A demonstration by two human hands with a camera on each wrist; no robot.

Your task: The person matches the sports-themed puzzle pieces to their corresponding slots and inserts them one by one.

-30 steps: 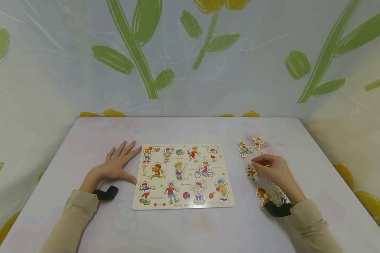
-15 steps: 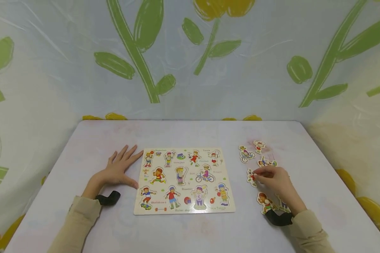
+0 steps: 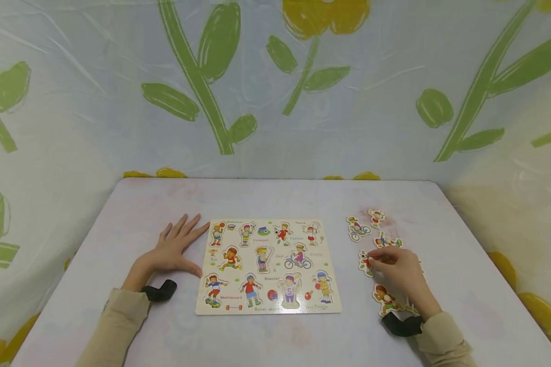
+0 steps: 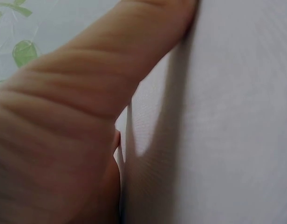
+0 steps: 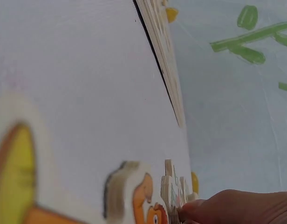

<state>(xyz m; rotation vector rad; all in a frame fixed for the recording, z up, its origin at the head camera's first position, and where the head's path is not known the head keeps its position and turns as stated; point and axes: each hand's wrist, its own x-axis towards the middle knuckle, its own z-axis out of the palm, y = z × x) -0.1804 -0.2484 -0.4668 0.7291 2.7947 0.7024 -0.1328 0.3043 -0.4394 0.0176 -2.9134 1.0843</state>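
A flat wooden puzzle board [image 3: 231,295] with sports figures lies mid-table in the head view. My left hand [image 3: 172,251] rests on the table with fingers spread, thumb and a fingertip at the board's left edge. In the left wrist view its thumb [image 4: 111,51] lies along the tabletop. To the right of the board, my right hand [image 3: 400,267] pinches the right side of a footballer puzzle piece [image 3: 364,263], which sits low at the table. The right wrist view shows a fingertip [image 5: 201,209] against a piece's edge, with the other fingers hidden.
Around the right hand lie loose pieces: a cyclist [image 3: 358,229], a tennis player [image 3: 377,218], a figure lying sideways [image 3: 387,239] and a runner [image 3: 385,299]. Another piece is partly covered by the right wrist. A flower-printed sheet [image 3: 349,132] stands behind the table.
The right hand has come slightly nearer, its fingers now on the footballer piece's side, uncovering the sideways piece. The left hand stays by the board. The head view has tilted up slightly.
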